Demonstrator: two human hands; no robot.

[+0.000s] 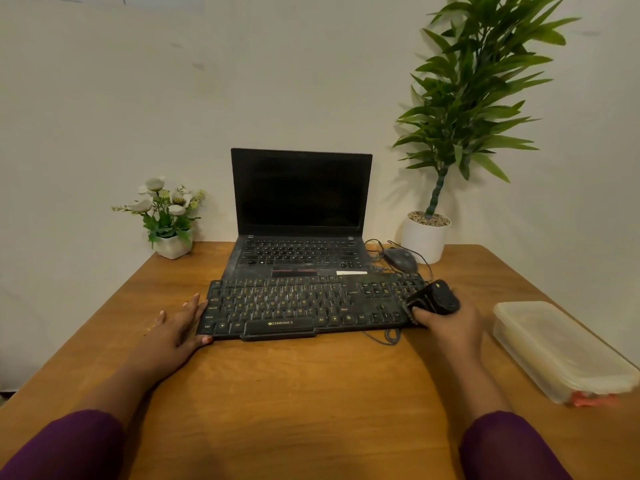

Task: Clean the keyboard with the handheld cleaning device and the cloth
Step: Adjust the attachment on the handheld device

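Note:
A dusty black keyboard point(298, 304) with yellow lettering lies across the middle of the wooden table point(294, 393). My left hand point(181, 325) lies flat against the keyboard's left end, fingers straight, thumb at its front corner. My right hand point(446, 323) grips a small black handheld cleaning device point(434, 299), whose brush end touches the keyboard's right end by the number pad. No cloth shows in view.
An open dusty laptop point(299, 216) stands just behind the keyboard. A grey mouse point(400, 258) with its cable lies behind right. A lidded translucent plastic box point(557, 351) sits at the right edge. A flower pot point(169, 220) and a tall potted plant point(427, 237) stand at the back.

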